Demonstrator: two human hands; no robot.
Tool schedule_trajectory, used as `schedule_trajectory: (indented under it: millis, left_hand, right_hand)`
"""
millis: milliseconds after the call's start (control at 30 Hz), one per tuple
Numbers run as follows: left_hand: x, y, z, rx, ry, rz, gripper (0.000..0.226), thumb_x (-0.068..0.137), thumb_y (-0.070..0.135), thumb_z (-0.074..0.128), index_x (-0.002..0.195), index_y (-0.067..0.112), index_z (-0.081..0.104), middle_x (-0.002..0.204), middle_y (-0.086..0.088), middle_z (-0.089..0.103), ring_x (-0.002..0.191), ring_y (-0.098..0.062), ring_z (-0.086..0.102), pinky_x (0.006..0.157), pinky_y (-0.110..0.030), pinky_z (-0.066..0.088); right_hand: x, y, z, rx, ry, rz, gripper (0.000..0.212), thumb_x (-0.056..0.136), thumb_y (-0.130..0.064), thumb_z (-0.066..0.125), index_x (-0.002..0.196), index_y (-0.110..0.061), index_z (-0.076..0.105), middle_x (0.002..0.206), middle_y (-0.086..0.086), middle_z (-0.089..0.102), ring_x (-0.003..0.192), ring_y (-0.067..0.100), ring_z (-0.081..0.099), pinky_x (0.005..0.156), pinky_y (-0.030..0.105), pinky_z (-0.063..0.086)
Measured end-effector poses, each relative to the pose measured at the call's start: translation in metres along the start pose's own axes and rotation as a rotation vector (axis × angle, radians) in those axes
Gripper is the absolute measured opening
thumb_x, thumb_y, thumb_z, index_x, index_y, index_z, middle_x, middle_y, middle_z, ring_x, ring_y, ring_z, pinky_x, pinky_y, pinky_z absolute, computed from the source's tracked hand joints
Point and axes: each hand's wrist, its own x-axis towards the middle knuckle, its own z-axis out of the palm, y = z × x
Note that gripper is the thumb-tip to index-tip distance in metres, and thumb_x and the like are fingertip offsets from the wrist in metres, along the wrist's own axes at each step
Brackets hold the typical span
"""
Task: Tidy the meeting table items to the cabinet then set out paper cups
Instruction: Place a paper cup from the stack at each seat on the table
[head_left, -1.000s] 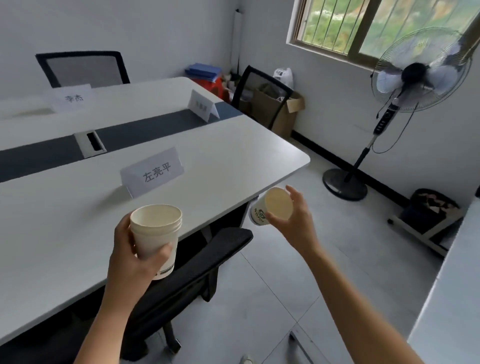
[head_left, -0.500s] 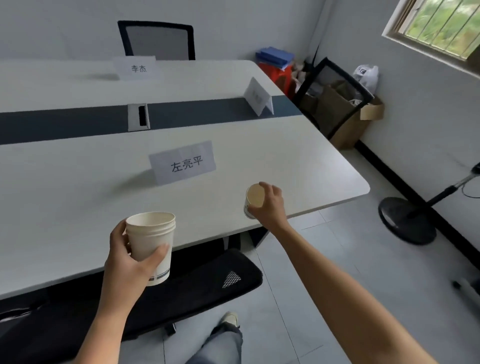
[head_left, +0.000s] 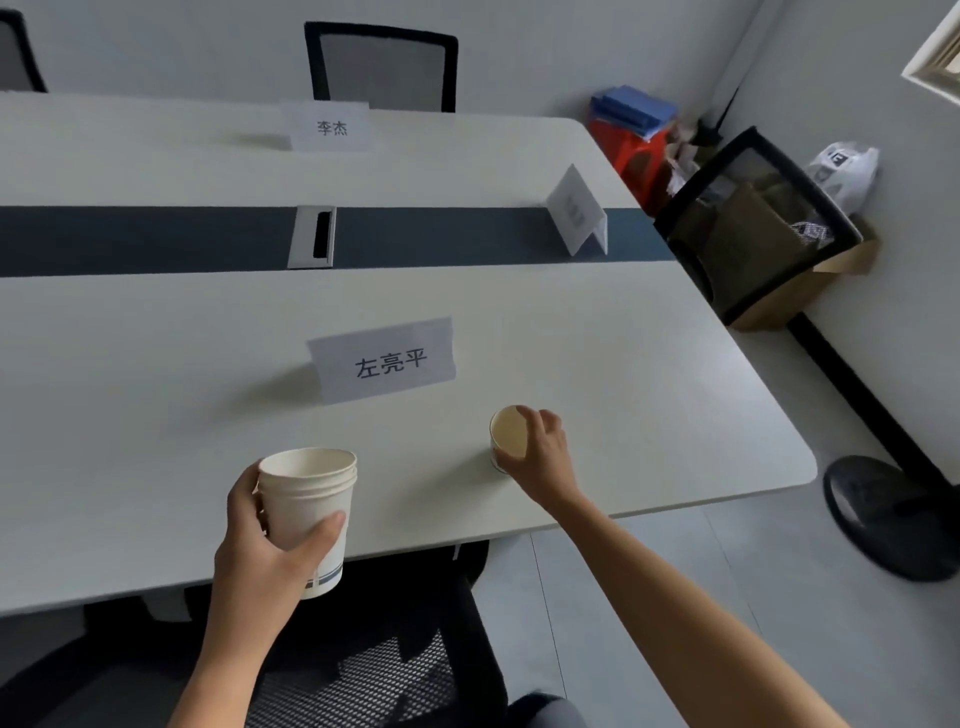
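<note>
My left hand (head_left: 270, 540) grips a stack of white paper cups (head_left: 311, 499), held upright above the near edge of the white meeting table (head_left: 156, 415). My right hand (head_left: 543, 457) holds a single paper cup (head_left: 509, 434) by its rim and side; the cup stands on or just above the tabletop, right of a white name card (head_left: 384, 361). Whether its base touches the table is hidden by my fingers.
Two more name cards (head_left: 331, 127) (head_left: 576, 210) stand farther back, near a cable port (head_left: 311, 236) in the dark centre strip. Black chairs sit under the near edge (head_left: 363, 670), at the far side (head_left: 382, 67) and at the right end (head_left: 753, 223). A fan base (head_left: 883, 519) is on the floor.
My right hand has carried the single cup from beside the table's edge in over the tabletop and turned it upright. The view has swung left and down. The left hand keeps its stack.
</note>
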Motion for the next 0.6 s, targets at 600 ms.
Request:
schedule_trajectory:
  millis: [600]
  left_hand:
    - [-0.068, 0.106, 0.356, 0.204, -0.399, 0.442, 0.079, 0.064, 0.019, 0.077, 0.129, 0.034, 0.034, 0.119, 0.023, 0.044, 0.113, -0.010, 0.047, 0.091, -0.024, 0.039]
  right_hand:
    - [-0.026, 0.162, -0.250, 0.434, -0.144, -0.185, 0.065, 0.082, -0.032, 0.063, 0.136, -0.031, 0.027, 0.140, -0.006, 0.032, 0.126, 0.007, 0.035, 0.105, 0.026, 0.034]
